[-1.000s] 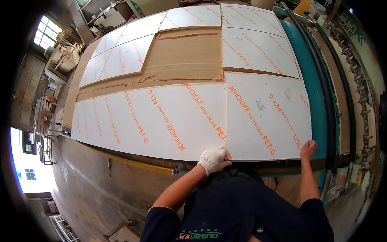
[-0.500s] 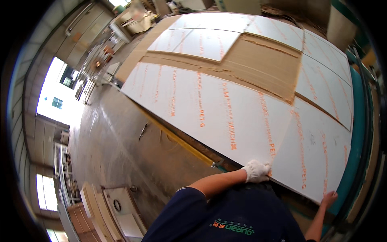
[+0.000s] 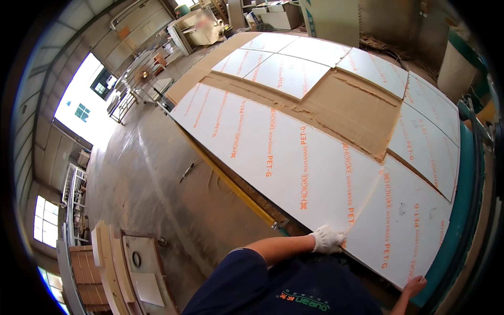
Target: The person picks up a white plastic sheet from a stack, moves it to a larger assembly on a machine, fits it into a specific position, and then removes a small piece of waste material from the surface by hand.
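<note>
On my side of the brown board (image 3: 362,113), the long panel (image 3: 273,152) meets the short panel (image 3: 404,223); an uneven push could make one ride over the other at their seam (image 3: 364,200). My gloved left hand (image 3: 328,239) curls at the seam's near end, grip unclear, while my right hand (image 3: 416,285) pinches the short panel's near right corner.

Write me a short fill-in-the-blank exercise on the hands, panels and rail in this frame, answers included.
1. The left hand wears a glove coloured ____.
2. The right hand is not gloved but ____.
3. The printing on the long white panel is coloured ____.
4. The rail beneath that panel's edge is coloured ____.

Missing words: white; bare; orange; yellow.
</note>
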Action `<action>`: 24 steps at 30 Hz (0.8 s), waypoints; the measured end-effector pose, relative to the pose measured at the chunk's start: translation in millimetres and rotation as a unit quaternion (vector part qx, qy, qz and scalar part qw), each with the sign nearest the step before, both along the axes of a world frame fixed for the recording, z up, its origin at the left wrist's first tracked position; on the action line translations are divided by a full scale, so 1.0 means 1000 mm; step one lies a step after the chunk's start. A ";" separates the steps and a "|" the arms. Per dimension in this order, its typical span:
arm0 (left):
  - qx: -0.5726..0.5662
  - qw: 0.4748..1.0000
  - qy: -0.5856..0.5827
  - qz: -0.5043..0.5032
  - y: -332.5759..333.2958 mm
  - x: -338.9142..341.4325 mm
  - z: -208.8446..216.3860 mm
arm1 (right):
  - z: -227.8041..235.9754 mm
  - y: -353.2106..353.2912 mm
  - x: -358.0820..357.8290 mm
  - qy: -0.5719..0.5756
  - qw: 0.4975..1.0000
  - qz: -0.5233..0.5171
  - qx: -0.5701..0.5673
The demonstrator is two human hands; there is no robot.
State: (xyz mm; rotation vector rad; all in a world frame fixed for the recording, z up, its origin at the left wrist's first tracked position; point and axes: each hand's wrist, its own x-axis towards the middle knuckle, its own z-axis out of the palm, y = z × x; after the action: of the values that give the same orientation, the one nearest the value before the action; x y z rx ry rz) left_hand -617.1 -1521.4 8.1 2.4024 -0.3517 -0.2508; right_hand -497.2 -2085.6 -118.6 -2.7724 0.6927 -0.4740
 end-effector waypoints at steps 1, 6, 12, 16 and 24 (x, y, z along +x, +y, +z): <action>0.003 1.000 -0.005 -0.009 -0.001 0.002 0.001 | 0.001 0.001 -0.001 -0.005 1.000 -0.009 0.003; 0.008 0.998 -0.070 0.004 0.005 -0.005 0.002 | 0.010 0.024 -0.006 0.019 1.000 -0.023 0.001; 0.077 0.964 0.150 0.206 0.060 -0.048 0.025 | -0.014 0.010 -0.008 -0.010 1.000 -0.013 0.023; -0.031 0.887 0.202 0.414 0.150 -0.100 -0.018 | 0.022 0.046 -0.007 0.016 0.996 -0.063 0.057; -0.374 0.634 0.231 0.636 0.203 -0.082 -0.048 | 0.043 0.055 -0.011 0.018 0.996 -0.062 0.062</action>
State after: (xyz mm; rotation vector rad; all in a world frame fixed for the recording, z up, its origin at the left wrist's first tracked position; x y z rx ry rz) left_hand -699.0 -1318.9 -39.7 1.1806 1.2370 -0.0134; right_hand -508.1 -2030.2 -75.7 -2.6380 0.8765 -0.3917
